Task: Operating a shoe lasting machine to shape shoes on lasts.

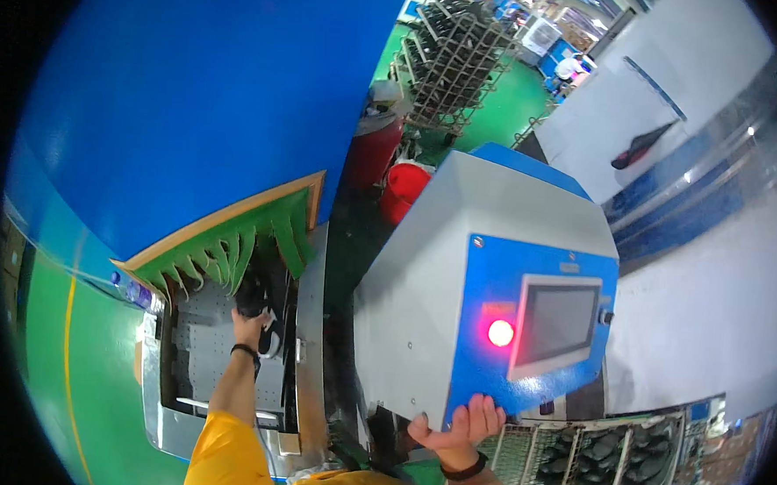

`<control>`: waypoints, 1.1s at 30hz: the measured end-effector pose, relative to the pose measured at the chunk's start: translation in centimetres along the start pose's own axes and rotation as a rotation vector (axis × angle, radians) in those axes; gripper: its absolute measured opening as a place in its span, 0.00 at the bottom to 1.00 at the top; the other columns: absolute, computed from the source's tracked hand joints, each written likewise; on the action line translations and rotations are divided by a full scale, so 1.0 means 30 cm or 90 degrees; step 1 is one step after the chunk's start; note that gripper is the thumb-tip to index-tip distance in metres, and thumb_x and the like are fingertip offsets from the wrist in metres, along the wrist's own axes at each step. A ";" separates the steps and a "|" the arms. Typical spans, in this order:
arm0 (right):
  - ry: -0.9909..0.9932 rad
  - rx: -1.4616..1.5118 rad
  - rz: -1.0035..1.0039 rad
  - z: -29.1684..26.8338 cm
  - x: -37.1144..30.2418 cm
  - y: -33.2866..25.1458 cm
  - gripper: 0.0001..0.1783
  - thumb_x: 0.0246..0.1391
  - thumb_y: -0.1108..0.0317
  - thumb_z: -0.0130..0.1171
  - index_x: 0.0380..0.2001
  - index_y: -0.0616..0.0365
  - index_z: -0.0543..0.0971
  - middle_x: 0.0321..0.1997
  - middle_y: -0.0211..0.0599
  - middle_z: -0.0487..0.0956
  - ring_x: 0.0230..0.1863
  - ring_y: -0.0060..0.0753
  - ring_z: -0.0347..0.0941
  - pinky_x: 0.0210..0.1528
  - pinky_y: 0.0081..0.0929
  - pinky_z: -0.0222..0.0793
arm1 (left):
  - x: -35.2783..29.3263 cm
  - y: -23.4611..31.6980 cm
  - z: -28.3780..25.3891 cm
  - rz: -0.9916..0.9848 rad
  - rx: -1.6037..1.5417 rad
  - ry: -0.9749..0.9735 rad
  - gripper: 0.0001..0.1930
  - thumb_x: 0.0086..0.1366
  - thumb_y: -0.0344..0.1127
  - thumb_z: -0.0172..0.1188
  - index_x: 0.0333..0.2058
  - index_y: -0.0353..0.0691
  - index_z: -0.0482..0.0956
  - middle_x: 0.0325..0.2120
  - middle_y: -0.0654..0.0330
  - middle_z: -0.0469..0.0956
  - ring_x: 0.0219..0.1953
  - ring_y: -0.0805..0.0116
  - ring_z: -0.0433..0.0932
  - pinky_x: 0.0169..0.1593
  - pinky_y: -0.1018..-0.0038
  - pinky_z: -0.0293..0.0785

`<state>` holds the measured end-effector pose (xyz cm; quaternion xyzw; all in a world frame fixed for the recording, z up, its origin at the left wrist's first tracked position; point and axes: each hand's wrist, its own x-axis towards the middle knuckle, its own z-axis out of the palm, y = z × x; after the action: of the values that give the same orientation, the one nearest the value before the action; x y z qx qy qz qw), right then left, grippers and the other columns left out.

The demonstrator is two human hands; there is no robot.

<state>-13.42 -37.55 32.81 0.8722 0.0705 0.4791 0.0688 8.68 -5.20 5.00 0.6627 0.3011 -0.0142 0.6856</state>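
You seem to be handling shoes at the blue machine [212, 84], though loading or unloading is staying unclear. Your left hand [247, 327] is touching a dark shoe [252, 298] at the green strip curtain [295, 242], its fingertips hiding, so you cannot tell whether they are gripping. A white-soled shoe [270, 342] is lying just beside on the perforated grey surface [212, 347]. The next move is probably calling for a secure hold clear of the strips. Your right hand [461, 429] is hovering by the control box [420, 306], thumb standing apart from its bunched fingers. Beyond, a loaded rack [455, 66] is standing on green floor [506, 104].
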 end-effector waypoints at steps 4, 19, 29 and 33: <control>0.047 0.034 0.009 0.043 0.037 0.002 0.31 0.54 0.48 0.54 0.53 0.60 0.68 0.59 0.49 0.69 0.63 0.48 0.61 0.66 0.50 0.48 | -0.142 -0.135 -0.169 -0.234 -0.401 -0.301 0.05 0.58 0.34 0.61 0.32 0.42 0.80 0.27 0.64 0.80 0.33 0.68 0.79 0.41 0.70 0.75; -0.374 1.207 0.439 -0.355 -0.157 -0.099 0.74 0.41 0.59 0.78 0.71 0.55 0.27 0.72 0.49 0.48 0.72 0.42 0.48 0.71 0.41 0.46 | -1.431 0.282 -0.096 0.069 -0.265 -0.590 0.37 0.59 0.54 0.61 0.61 0.35 0.66 0.55 0.49 0.72 0.56 0.55 0.72 0.59 0.58 0.69; -0.441 0.826 0.318 -0.404 -0.223 0.304 0.65 0.41 0.54 0.73 0.71 0.63 0.40 0.63 0.55 0.67 0.60 0.49 0.69 0.63 0.37 0.62 | -1.557 0.151 0.159 0.583 0.502 -0.356 0.14 0.66 0.40 0.48 0.29 0.35 0.75 0.23 0.41 0.75 0.29 0.36 0.75 0.30 0.51 0.69; -0.383 1.318 0.964 -0.416 -0.445 0.415 0.41 0.51 0.60 0.61 0.67 0.57 0.59 0.57 0.42 0.74 0.53 0.38 0.75 0.57 0.31 0.70 | -1.673 0.162 0.205 0.564 0.440 -0.541 0.11 0.66 0.35 0.47 0.25 0.39 0.72 0.22 0.48 0.74 0.23 0.44 0.75 0.26 0.57 0.70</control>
<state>-30.35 -51.64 30.75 0.4163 -0.1185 -0.0882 -0.8972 -27.92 -29.31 30.68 0.8399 -0.3128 -0.0864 0.4351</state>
